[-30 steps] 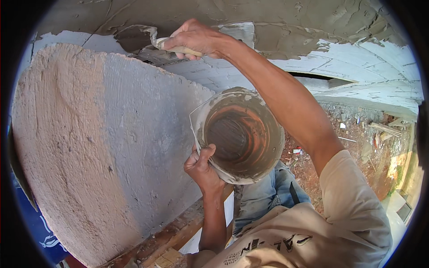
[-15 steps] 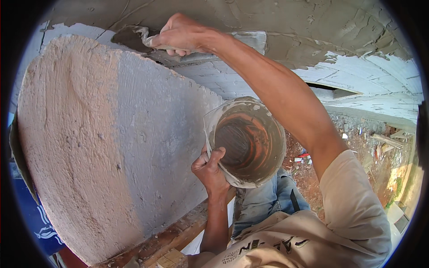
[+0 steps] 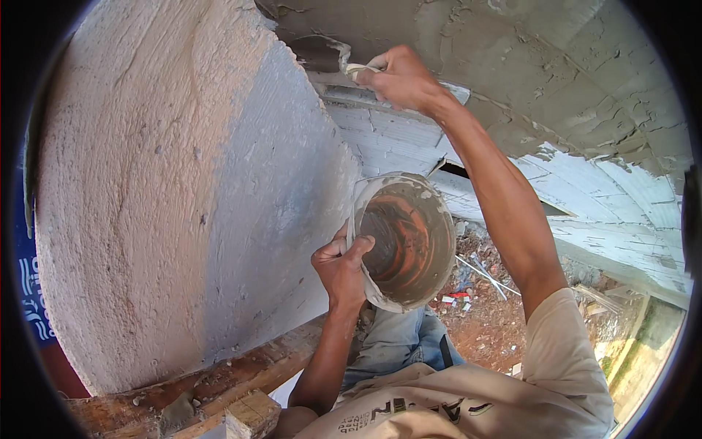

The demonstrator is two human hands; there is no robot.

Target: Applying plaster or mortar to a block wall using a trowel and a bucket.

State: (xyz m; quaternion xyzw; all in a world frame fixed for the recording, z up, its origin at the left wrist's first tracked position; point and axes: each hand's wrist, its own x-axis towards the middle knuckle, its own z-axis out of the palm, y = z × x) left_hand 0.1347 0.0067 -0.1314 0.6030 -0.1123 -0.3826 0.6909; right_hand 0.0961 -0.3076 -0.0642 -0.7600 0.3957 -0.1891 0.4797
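Wall (image 3: 629, 208) carries grey mortar (image 3: 526, 80) up top, lower white blocks (image 3: 395, 139) bare; right hand's (image 3: 407, 79) fingers curled round trowel handle (image 3: 360, 69), left hand (image 3: 342, 268) gripping bucket rim (image 3: 383, 298).

The person's left hand (image 3: 341, 269) grips a mortar-smeared bucket (image 3: 437, 257) at its rim; the right hand (image 3: 406, 77) holds a trowel (image 3: 344, 58) at the grey-coated wall (image 3: 541, 80).

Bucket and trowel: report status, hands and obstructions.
Left hand gripping bucket at its rim, inside smeared. Right hand closed on trowel, blade at grey-plastered wall. Rough two-toned wall close on blade's left.
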